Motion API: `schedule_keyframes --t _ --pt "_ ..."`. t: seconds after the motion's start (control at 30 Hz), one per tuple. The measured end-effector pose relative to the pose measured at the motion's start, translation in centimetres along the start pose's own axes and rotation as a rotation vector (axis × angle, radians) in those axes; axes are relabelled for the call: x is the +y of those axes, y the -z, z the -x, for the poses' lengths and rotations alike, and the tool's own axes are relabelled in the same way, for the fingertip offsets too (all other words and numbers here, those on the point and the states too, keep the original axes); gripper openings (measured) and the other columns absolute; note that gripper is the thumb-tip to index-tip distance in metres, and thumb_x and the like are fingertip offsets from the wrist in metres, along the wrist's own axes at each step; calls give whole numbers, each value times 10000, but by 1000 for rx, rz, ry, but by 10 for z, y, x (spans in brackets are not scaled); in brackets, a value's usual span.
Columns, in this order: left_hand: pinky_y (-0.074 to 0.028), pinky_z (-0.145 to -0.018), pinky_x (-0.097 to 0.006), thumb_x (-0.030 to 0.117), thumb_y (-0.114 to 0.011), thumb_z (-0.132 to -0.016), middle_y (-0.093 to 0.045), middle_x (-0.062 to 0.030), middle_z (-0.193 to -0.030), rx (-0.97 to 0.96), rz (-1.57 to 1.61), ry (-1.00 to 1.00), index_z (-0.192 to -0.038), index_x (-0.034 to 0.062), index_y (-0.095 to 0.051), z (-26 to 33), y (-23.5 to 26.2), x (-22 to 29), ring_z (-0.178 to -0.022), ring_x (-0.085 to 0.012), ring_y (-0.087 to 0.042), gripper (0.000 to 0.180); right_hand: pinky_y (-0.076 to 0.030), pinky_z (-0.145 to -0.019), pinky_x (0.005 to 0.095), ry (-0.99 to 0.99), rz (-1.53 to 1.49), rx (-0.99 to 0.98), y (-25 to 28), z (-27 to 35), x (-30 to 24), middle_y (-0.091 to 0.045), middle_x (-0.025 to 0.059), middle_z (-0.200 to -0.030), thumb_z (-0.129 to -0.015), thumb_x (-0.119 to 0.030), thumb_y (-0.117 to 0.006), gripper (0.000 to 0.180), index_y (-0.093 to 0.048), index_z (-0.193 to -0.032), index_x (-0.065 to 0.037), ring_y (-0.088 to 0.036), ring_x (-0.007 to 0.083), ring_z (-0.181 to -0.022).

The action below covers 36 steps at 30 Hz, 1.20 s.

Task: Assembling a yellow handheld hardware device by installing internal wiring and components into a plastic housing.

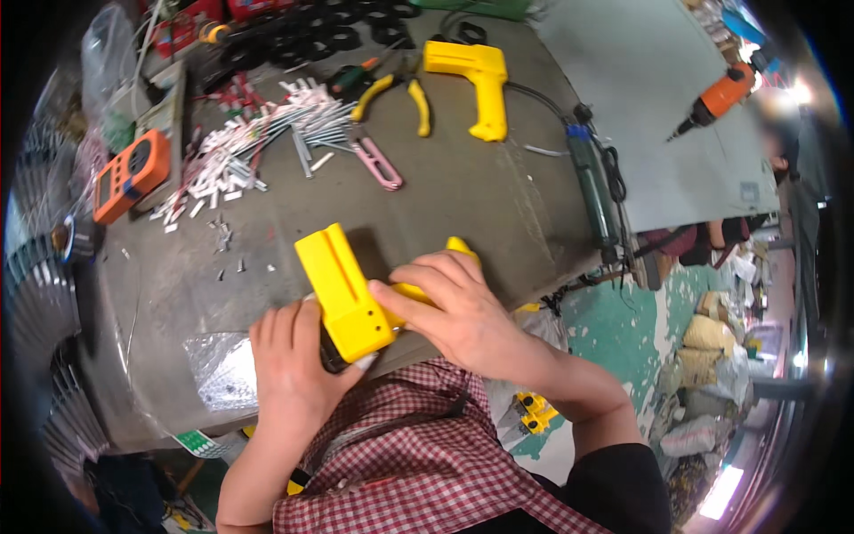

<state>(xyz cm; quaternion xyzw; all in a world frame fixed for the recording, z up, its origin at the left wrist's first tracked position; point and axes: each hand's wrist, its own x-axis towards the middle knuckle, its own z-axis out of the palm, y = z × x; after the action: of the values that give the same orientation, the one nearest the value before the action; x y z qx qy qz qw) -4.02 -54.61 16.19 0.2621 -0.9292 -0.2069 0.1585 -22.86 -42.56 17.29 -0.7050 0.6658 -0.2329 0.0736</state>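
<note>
At the near edge of the table (463, 200), just beyond the checked apron (400, 436), here's the yellow pistol-shaped casing (342, 289), held between both hands! The left grip (295, 356) curls around its left side, by a dark part (331, 358) at the lower end; the right grip (449, 307) wraps the handle, thumb against the casing's side. Looks like a positioning or fitting step to me, and the next move calls for a firm left and a careful right. Loose screws (224, 237) lie up and left, a second yellow casing (487, 84) farther off.
</note>
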Motion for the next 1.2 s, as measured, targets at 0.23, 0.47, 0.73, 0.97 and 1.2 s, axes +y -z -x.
schedule_keyframes --t 0.23,0.47,0.73,0.97,1.2 --pt "-402 -885 -483 234 -887 -486 -532 -203 -1036 -10 -15 -62 -1109 -57 -529 4 2 0 -956 -381 -507 775 -444 -862 439 -715 735 453 84 72 151 -569 157 -1000 -744 -159 -739 491 -593 -1204 -73 -522 326 -953" --pt "-405 -867 -475 248 -887 -492 -536 -198 -1011 -12 -11 -61 -1100 -57 -533 4 2 -2 -946 -367 -513 767 -474 -841 397 -1103 323 192 116 93 180 -633 199 -1007 -731 -309 -755 797 -393 -1416 -124 -615 355 -910" --pt "-417 -830 -451 246 -882 -504 -542 -175 -967 13 16 -74 -1079 -29 -545 8 3 -4 -915 -361 -520 722 -448 -727 272 -629 -482 1141 141 44 150 -574 46 -968 -891 -117 -613 417 -479 -1266 7 -537 109 -855" --pt "-428 -822 -450 289 -873 -501 -564 -179 -974 -29 64 -111 -1057 -41 -565 8 8 -2 -911 -361 -541 716 -339 -1056 474 -327 -1465 915 97 17 79 -507 136 -1138 -853 1 -524 490 -386 -1323 15 -470 287 -1154" --pt "-433 -817 -434 303 -868 -491 -564 -138 -959 -44 -14 -103 -1033 2 -582 5 11 -3 -892 -325 -531 682 -391 -952 447 -451 -2021 954 16 31 72 -538 53 -891 -920 -369 -547 416 -498 -1199 -64 -521 215 -910"
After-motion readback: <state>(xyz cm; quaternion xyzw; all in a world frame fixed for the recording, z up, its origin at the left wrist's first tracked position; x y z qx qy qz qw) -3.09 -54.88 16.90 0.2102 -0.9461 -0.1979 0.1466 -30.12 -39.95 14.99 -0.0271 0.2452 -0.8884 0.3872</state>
